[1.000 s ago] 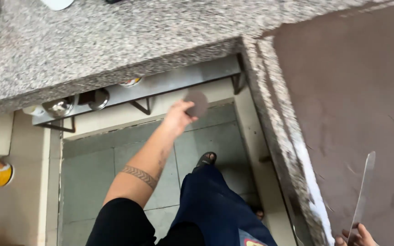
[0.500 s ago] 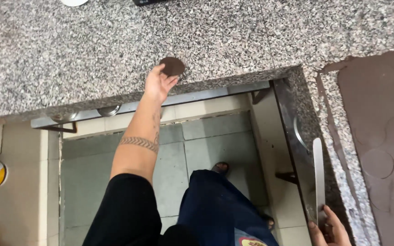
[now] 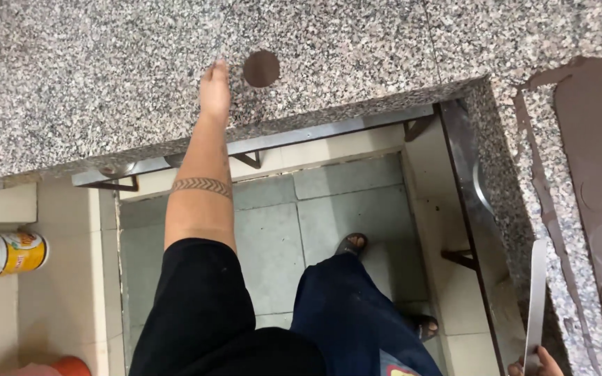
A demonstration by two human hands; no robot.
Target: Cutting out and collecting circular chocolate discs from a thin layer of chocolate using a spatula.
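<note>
A flat round brown disc (image 3: 261, 68) lies alone on the speckled granite counter (image 3: 92, 83). My left hand (image 3: 214, 89) stretches flat over the counter just left of the disc, fingers straight, holding nothing and not touching it. At the bottom right, only the fingers of my right hand (image 3: 536, 362) show, gripping the lower end of a long flat metal blade (image 3: 536, 292) that points up along the counter's edge.
A large brown sheet (image 3: 597, 188) with round cut-outs covers the right-hand counter. A metal rail (image 3: 259, 143) runs under the counter edge. A yellow-and-white can (image 3: 10, 253) lies on a shelf at left, an orange object (image 3: 70, 367) below it. My legs stand on grey floor tiles.
My left hand carried the brown disc from below the counter edge up onto the granite, let it go and drew slightly left. The right hand with the blade stayed at the lower right.
</note>
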